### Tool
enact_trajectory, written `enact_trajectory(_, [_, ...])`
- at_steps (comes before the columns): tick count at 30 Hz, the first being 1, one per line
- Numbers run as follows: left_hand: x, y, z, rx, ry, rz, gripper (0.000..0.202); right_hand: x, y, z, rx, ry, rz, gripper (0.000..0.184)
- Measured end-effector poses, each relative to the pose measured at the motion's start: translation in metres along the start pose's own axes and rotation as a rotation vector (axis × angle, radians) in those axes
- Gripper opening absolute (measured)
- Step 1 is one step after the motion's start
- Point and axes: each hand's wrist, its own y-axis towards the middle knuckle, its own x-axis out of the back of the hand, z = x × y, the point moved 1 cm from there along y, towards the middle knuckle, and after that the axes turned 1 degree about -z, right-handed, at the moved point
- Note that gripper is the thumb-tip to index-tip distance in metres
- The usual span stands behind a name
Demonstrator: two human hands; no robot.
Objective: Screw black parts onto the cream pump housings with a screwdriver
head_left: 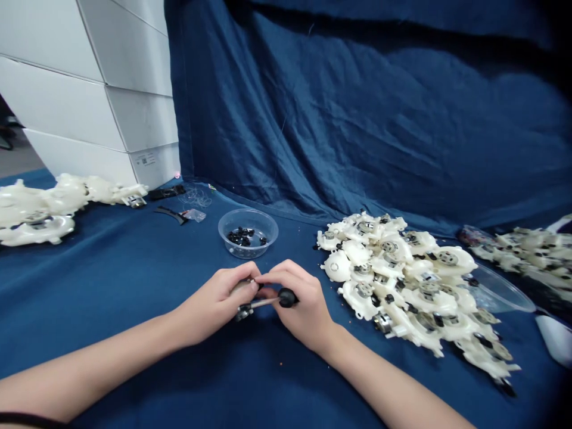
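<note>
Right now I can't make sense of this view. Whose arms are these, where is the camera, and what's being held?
This picture comes from a camera worn on a person's head, looking forward and down, so the bare arms are that person's own. Their left hand and right hand meet in front of them, holding a thin rod with a black knob at one end. A blue cloth covers the surface. On it are heaps of white plastic parts and a clear plastic bowl containing small black pieces.
</note>
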Motion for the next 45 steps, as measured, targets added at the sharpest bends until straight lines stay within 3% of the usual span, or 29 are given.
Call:
enact_trajectory(2, [0.001, 0.004, 0.003, -0.001, -0.118, -0.032, 0.033, 0.000, 0.004, 0.002, -0.070, 0.029, -0.006, 0.025])
enact_trajectory(4, [0.003, 0.008, 0.004, 0.036, -0.278, -0.088, 0.030, 0.004, 0.010, 0.004, -0.226, 0.072, -0.002, 0.030])
enact_trajectory(6, [0.005, 0.010, 0.001, 0.090, -0.427, -0.137, 0.027, 0.013, 0.014, 0.006, -0.390, 0.123, 0.040, 0.037])
enact_trajectory(8, [0.007, 0.009, -0.005, 0.124, -0.539, -0.168, 0.026, 0.026, 0.012, 0.006, -0.461, 0.136, 0.123, 0.034])
enact_trajectory(12, [0.009, 0.005, -0.014, 0.142, -0.706, -0.200, 0.029, 0.049, -0.005, -0.003, -0.397, -0.023, 0.207, 0.024])
enact_trajectory(16, [0.008, 0.003, -0.016, 0.133, -0.842, -0.290, 0.023, 0.058, -0.022, -0.013, -0.172, -0.249, 0.263, 0.039])
enact_trajectory(19, [0.008, 0.002, -0.016, 0.120, -0.848, -0.340, 0.021, 0.058, -0.025, -0.015, -0.056, -0.313, 0.217, 0.046])
enact_trajectory(22, [0.008, 0.001, -0.014, 0.124, -0.821, -0.358, 0.020, 0.057, -0.025, -0.013, -0.022, -0.337, 0.143, 0.042])
enact_trajectory(27, [0.006, 0.000, -0.014, 0.143, -0.790, -0.368, 0.020, 0.055, -0.025, -0.007, 0.078, -0.384, 0.160, 0.042])
enact_trajectory(38, [0.004, 0.003, -0.015, 0.122, -0.704, -0.388, 0.024, 0.054, -0.028, -0.005, 0.067, -0.393, 0.177, 0.043])
enact_trajectory(41, [0.006, 0.003, -0.011, 0.090, -0.622, -0.404, 0.024, 0.056, -0.027, -0.003, -0.061, -0.316, 0.247, 0.039])
enact_trajectory(45, [0.007, 0.000, -0.004, 0.007, -0.431, -0.434, 0.025, 0.056, -0.026, 0.003, -0.408, -0.011, 0.383, 0.036])
